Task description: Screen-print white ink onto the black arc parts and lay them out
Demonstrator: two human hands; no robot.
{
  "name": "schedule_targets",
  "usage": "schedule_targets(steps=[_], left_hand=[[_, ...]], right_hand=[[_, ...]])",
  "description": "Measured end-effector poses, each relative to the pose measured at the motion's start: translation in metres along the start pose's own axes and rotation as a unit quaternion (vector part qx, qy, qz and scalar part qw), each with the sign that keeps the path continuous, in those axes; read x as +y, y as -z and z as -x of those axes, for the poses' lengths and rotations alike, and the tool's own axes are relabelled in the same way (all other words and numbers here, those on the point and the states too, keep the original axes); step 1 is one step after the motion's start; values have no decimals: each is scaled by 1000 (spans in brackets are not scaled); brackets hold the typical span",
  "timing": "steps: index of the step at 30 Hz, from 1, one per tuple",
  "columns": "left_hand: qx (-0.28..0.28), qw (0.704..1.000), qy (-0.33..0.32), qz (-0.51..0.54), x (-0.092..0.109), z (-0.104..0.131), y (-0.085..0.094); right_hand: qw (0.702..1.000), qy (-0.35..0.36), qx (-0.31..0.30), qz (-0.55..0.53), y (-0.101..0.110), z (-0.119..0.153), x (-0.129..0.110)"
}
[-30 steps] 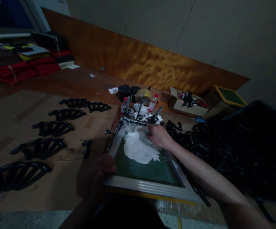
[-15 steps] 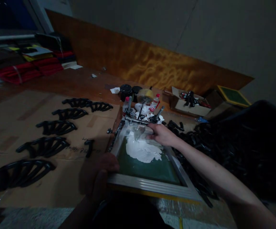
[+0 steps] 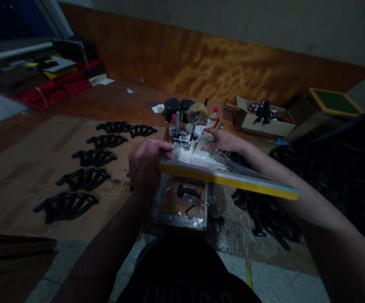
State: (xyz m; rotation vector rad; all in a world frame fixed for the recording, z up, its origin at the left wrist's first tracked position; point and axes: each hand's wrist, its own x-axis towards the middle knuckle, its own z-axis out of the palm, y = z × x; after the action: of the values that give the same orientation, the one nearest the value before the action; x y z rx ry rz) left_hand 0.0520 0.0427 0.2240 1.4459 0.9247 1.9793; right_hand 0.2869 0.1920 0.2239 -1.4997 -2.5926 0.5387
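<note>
A screen-printing frame [image 3: 226, 179] with a yellow-edged front is tilted up at the near end. My left hand [image 3: 146, 162] grips its front left corner, fingers over the top edge. White ink [image 3: 193, 156] is spread on the mesh. Toward the far end of the frame, my right hand [image 3: 225, 141] is closed round a pale flat squeegee [image 3: 206, 138], partly hidden by the fingers. Beneath the raised frame, a black curved handle-like part [image 3: 190, 193] lies on the printing base [image 3: 166, 216].
Rows of black curved parts [image 3: 83, 179] lie on cardboard [image 3: 18, 185] at left. More black parts [image 3: 270, 219] are heaped at right. Behind the frame stand bottles [image 3: 213, 118], a tape roll [image 3: 197, 112] and black tubs [image 3: 171, 109]. An open carton [image 3: 264, 126] sits back right.
The frame's near end has risen from lying low to steeply tilted, showing the base and black part below. My left hand rose with it; my right hand stays on the squeegee.
</note>
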Motion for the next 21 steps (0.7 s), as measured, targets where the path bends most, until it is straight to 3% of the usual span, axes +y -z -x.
schedule_targets(steps=[3,6,11,13,16,19,21], left_hand=[[15,1000,20,16,3,-6,-6],[3,998,54,38,1,4,4],[-36,986,161,-23,-9,61,43],[-22,963,263,-55,-14,93,59],[-24,904,414,-110,-25,138,81],[-60,859,488,-141,-46,170,96],[-80,848,500,-157,-65,185,103]], right_hand=[[999,-2,39,-36,9,2,7],[1000,-14,8,-2,8,7,-1],[987,-70,-35,141,-24,13,-36],[982,-90,-35,164,-43,16,-46],[977,-104,-43,183,-71,27,-53],[974,-115,-51,190,-101,39,-53],[974,-119,-44,190,-120,45,-53]])
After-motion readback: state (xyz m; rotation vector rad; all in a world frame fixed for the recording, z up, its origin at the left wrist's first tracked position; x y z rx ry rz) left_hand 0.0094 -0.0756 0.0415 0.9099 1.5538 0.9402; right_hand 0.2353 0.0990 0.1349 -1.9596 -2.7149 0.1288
